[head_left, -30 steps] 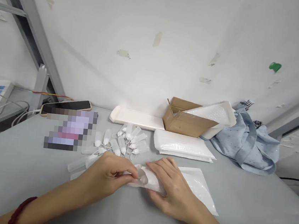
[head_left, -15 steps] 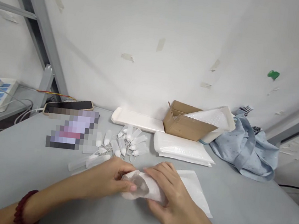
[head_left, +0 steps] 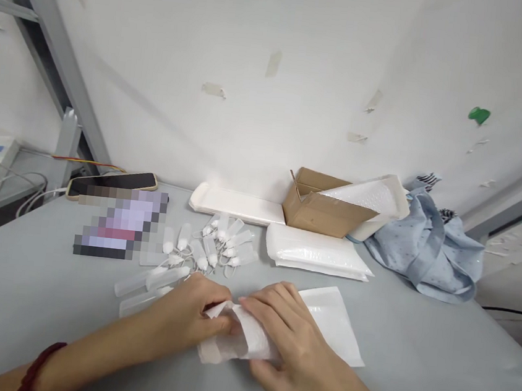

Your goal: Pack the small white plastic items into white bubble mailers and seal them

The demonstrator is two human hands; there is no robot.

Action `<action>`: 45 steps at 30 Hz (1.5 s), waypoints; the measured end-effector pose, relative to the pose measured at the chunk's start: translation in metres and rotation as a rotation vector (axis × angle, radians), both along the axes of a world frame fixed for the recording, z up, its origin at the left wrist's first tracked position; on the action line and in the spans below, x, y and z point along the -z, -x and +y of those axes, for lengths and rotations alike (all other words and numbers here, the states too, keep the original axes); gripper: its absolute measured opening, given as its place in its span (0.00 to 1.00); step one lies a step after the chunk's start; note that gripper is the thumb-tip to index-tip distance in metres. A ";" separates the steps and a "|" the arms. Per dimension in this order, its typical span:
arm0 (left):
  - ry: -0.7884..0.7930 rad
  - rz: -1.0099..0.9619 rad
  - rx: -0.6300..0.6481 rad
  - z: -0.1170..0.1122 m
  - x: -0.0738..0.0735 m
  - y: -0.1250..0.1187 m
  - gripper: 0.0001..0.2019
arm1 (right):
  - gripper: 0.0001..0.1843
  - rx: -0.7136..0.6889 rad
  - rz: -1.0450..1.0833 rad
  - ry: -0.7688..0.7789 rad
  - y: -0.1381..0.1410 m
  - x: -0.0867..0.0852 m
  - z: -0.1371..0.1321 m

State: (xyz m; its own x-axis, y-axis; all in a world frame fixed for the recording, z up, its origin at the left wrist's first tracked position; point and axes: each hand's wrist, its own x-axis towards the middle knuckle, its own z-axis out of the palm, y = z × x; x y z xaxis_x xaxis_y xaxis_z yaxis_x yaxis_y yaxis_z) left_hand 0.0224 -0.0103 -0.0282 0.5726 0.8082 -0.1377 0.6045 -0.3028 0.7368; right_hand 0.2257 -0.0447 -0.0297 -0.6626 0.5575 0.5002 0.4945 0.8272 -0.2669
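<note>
Both my hands work on a white bubble mailer (head_left: 331,324) lying on the grey table (head_left: 433,375) in front of me. My left hand (head_left: 187,321) pinches the mailer's open end, fingers closed on its flap. My right hand (head_left: 287,341) lies over the mailer's rolled middle and grips it. A bulge shows inside the mailer; what it holds is hidden. Just beyond my left hand lies a heap of small clear plastic bottles (head_left: 211,249) with white caps; two more lie on their sides (head_left: 149,280).
A stack of white mailers (head_left: 315,254), an open cardboard box (head_left: 320,208) and a white tray (head_left: 236,205) line the wall. A blue cloth bag (head_left: 427,253) lies at the right. A phone (head_left: 113,181) and cables sit at the back left.
The mailer's mouth, held open before with something clear showing in it, is now folded flat under my fingers. Both hands have shifted slightly toward me.
</note>
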 end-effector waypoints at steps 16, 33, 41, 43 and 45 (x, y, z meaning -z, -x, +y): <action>-0.197 0.055 -0.081 -0.010 0.020 -0.009 0.16 | 0.28 -0.033 -0.039 -0.001 0.005 0.008 -0.002; 0.316 -0.279 -0.266 0.016 -0.004 0.017 0.10 | 0.37 0.175 -0.486 -0.126 0.004 0.020 0.005; 0.423 -0.333 -0.332 0.017 0.001 0.014 0.25 | 0.30 0.105 -0.542 -0.112 0.004 0.024 0.004; 0.445 -0.358 -0.310 0.017 0.001 0.012 0.27 | 0.27 0.105 -0.529 -0.166 0.005 0.028 0.004; 0.449 -0.369 -0.280 0.017 0.001 0.011 0.26 | 0.25 0.101 -0.516 -0.191 0.006 0.030 0.003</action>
State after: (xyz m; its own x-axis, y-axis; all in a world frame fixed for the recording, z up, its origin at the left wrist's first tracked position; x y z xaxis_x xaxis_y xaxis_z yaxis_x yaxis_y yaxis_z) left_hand 0.0118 0.0066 -0.0287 0.4225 0.8434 -0.3318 0.2981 0.2164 0.9297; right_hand 0.2196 -0.0416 -0.0599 -0.7964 0.5618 0.2238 0.6003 0.7791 0.1804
